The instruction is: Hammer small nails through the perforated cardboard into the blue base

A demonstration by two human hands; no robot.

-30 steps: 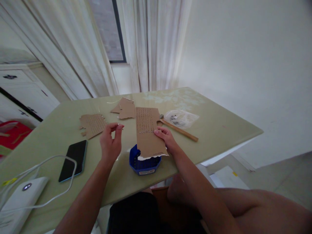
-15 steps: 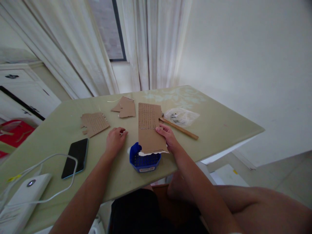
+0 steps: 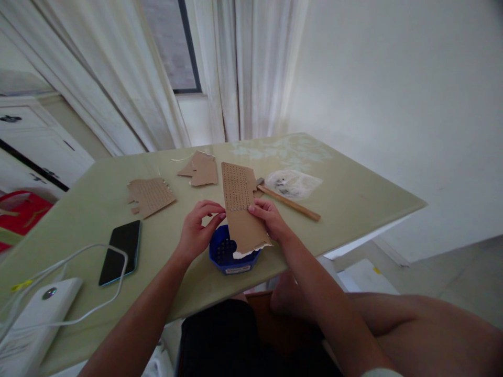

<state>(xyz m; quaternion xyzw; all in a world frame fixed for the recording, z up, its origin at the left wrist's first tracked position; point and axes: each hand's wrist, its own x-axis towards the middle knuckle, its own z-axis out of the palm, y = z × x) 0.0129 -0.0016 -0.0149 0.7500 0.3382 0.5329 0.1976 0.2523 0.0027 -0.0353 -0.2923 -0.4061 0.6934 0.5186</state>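
Pale green table (image 3: 346, 199) by curtained window. Cardboard strip (image 3: 241, 209) with rows of holes lies near the front edge, partly over blue container (image 3: 230, 255). Right hand (image 3: 269, 220) pinches its right edge; left hand (image 3: 198, 230) pinches its left edge, fingers curled. Phone (image 3: 120, 251) toward left edge, wooden-handled hammer (image 3: 288, 201) just right of strip.

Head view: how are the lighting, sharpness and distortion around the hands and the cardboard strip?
Head view: soft daylight, no harsh shadows; the green table carries a pale sheen. Wide-angle bending at the edges. The left hand, right hand and cardboard strip are fairly sharp, though its small dots are too fine to resolve.
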